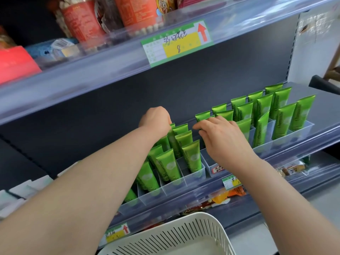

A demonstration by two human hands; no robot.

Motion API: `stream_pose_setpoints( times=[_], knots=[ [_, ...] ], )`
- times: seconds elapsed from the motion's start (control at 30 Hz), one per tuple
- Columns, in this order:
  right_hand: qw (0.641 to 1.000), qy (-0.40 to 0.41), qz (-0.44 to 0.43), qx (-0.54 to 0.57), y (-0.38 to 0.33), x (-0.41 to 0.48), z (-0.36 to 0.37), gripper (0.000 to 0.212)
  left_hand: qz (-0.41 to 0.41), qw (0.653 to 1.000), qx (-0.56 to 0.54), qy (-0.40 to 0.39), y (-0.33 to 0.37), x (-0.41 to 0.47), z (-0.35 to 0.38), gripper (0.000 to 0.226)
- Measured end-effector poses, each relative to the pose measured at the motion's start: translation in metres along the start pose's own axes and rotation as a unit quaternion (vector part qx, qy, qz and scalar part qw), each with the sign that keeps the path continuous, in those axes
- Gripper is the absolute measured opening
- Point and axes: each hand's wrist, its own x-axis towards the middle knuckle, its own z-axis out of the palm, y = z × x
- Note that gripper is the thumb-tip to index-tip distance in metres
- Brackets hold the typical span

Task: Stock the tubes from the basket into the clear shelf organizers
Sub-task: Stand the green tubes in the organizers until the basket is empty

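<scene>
Green tubes (pixel 190 155) judged light, soft-bodied, slick; grip mid-body. Left hand (pixel 155 118) fingers hidden among tubes, state undeterminable. Right hand (pixel 224 138) fingers loosely spread, empty.

The tubes (pixel 190 156) look like soft plastic with a glossy, slightly metallic green sheen, the ones under the left hand (pixel 155 119) and just beside the right hand (pixel 223 138) alike. The organizers (pixel 195 176) below both hands are clear, smooth, hard plastic. The basket (pixel 165 234) nearer the person is matt cream plastic with slotted walls. The shelf back panel (pixel 128 92) behind the hands is matt dark metal; the shelf-edge strip (pixel 110 69) above is glossy clear plastic holding a paper price label (pixel 176 43).
</scene>
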Motion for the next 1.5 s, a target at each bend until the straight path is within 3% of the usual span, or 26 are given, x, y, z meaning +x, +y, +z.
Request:
stream_pose_setpoints(
  times=[0.3, 0.5, 0.6, 0.8, 1.17, 1.5],
  knots=[
    [1.0, 0.005, -0.001, -0.009, -0.001, 0.028, -0.008, 0.026, 0.026, 0.999, 0.004, 0.04, 0.008, 0.011, 0.001, 0.012],
    [0.985, -0.143, -0.049, -0.087, -0.009, 0.077, 0.007, 0.029, 0.004, 1.0, -0.01, 0.017, 0.003, 0.013, -0.003, 0.013],
    [0.98, -0.176, -0.048, -0.084, -0.011, 0.084, 0.014, 0.031, -0.004, 1.0, -0.022, 0.009, -0.001, 0.012, -0.004, 0.015],
    [0.982, -0.137, -0.06, -0.114, -0.01, 0.088, 0.013, 0.026, 0.03, 0.999, -0.019, 0.022, 0.006, 0.013, -0.006, 0.018],
    [0.982, -0.171, -0.029, -0.076, -0.008, 0.083, 0.016, 0.026, 0.039, 0.997, -0.065, -0.029, 0.001, 0.013, -0.007, 0.024],
    [0.992, -0.105, -0.061, -0.046, -0.033, 0.062, 0.002, 0.027, 0.024, 0.994, -0.109, -0.003, -0.031, -0.011, -0.023, 0.016]
  ],
)
